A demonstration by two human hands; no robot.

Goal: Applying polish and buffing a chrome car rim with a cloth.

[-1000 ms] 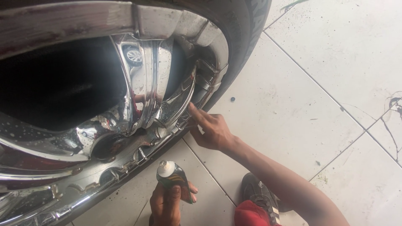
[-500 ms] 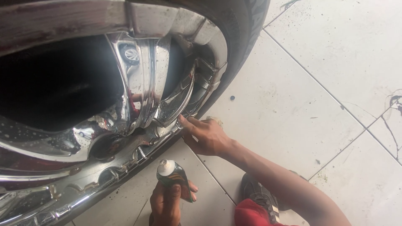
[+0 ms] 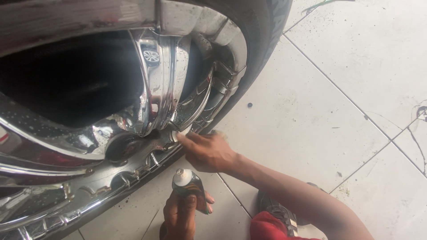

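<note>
A large chrome wheel rim (image 3: 147, 106) with its black tyre (image 3: 262, 49) fills the upper left. My right hand (image 3: 209, 153) reaches in from the lower right, its fingertips pressed on the rim's lower lip where a pale smear shows. My left hand (image 3: 180, 215) sits at the bottom edge, gripping a small uncapped tube (image 3: 189, 186) with its whitish nozzle pointing up. The tube is just below my right hand, apart from the rim.
Pale floor tiles (image 3: 338, 89) with dark grout lines and specks spread to the right. A dark shoe (image 3: 275, 213) and red cloth (image 3: 271, 229) lie under my right forearm. A small dark spot (image 3: 250, 105) sits near the tyre.
My right hand has slid down and left along the rim's lower lip. The left hand and the tube have stayed in place.
</note>
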